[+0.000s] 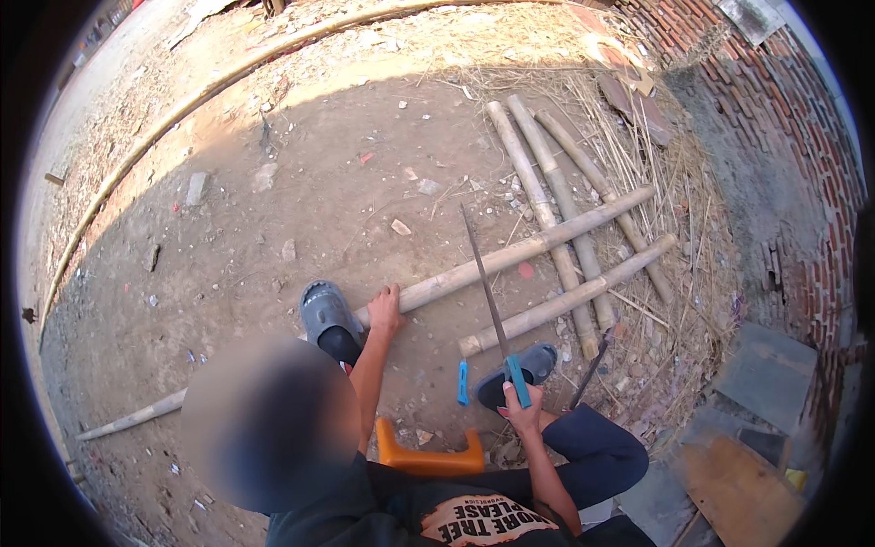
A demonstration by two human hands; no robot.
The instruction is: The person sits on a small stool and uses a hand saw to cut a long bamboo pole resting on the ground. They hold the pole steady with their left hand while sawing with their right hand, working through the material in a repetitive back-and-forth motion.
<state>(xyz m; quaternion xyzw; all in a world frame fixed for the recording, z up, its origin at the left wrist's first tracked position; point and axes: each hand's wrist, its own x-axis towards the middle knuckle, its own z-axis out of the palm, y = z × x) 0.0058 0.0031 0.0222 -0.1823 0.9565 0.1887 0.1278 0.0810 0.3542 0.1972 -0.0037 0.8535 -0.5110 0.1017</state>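
Observation:
My left hand (pixel 386 308) is closed over a long bamboo pole (pixel 447 282), close to a foot in a grey clog (pixel 326 310). In my right hand (pixel 522 410) is the teal handle of a handsaw (pixel 495 314). The saw's narrow blade points away from me and crosses the pole in this view; whether its teeth touch the bamboo I cannot tell. A shorter bamboo piece (pixel 565 305) lies to the right of the blade. Both bamboo lengths rest across several other bamboo poles (pixel 538 182). Near the right clog is a small blue tool (pixel 463 383), perhaps a cutter.
An orange plastic stool (pixel 428 456) stands between the legs. A dark, narrow blade-like object (pixel 592 369) lies right of the right foot. Dry straw (pixel 688 246) spreads toward a brick wall (pixel 775 128). Flat boards (pixel 766 374) lie at lower right; one long pole (pixel 182 109) curves along the far left.

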